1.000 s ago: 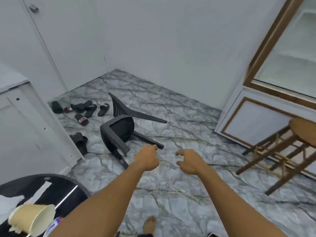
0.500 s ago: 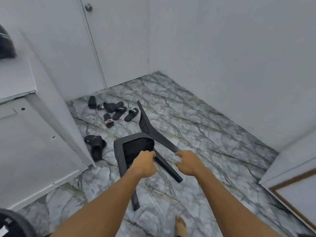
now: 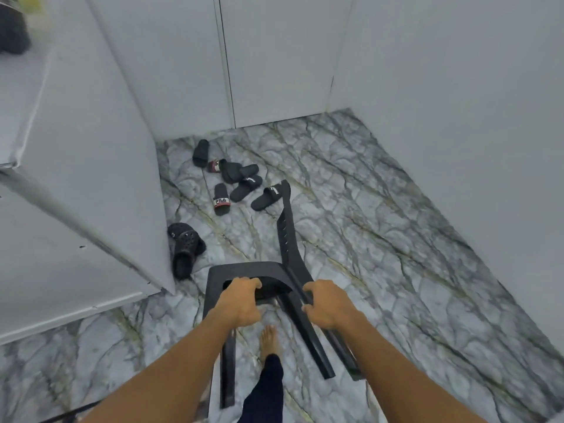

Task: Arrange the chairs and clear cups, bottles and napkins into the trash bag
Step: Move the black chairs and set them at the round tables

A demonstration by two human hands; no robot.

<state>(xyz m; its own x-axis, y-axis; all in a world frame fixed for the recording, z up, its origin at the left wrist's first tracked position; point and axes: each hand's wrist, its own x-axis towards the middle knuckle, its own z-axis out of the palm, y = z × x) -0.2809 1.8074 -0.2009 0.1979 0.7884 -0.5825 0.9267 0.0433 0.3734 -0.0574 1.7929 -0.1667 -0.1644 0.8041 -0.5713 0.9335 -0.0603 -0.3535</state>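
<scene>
A black plastic chair (image 3: 288, 239) lies tipped over on the marble floor, its backrest pointing away from me and its legs pointing toward me. My left hand (image 3: 241, 302) grips the edge of the seat frame, fingers curled over it. My right hand (image 3: 328, 305) grips a chair leg on the right side, near where it joins the seat. No cups, bottles, napkins or trash bag are in view.
Several black slides (image 3: 241, 184) lie scattered beyond the chair, and a black clog (image 3: 184, 248) sits by the corner of a white cabinet (image 3: 85, 209) on the left. White walls and a door (image 3: 274, 56) close the far side. My bare foot (image 3: 268, 340) stands below the chair.
I have walked up to the fallen chair. Both hands, empty a second ago, have reached down and closed on the chair's seat frame and leg. The view has swung left and down.
</scene>
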